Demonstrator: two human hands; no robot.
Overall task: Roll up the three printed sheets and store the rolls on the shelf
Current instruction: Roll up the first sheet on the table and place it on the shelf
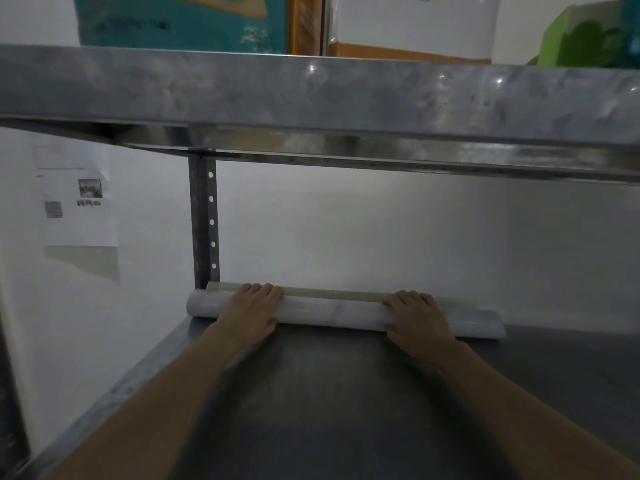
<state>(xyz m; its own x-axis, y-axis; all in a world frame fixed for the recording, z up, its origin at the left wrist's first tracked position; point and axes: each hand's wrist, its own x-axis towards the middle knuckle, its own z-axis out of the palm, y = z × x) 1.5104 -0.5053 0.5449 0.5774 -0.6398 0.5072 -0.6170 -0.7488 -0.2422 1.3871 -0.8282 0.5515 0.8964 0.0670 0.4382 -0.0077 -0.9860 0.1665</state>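
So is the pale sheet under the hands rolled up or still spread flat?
Rolled up: the pale roll lies as a tube across the shelf, against a thinner beige roll behind it.

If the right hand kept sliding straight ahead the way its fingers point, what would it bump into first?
The right hand already lies on the pale roll, fingers pointing at the back. Next it would probably meet the thinner beige roll just behind, then the white wall. Depth between them is hard to judge.
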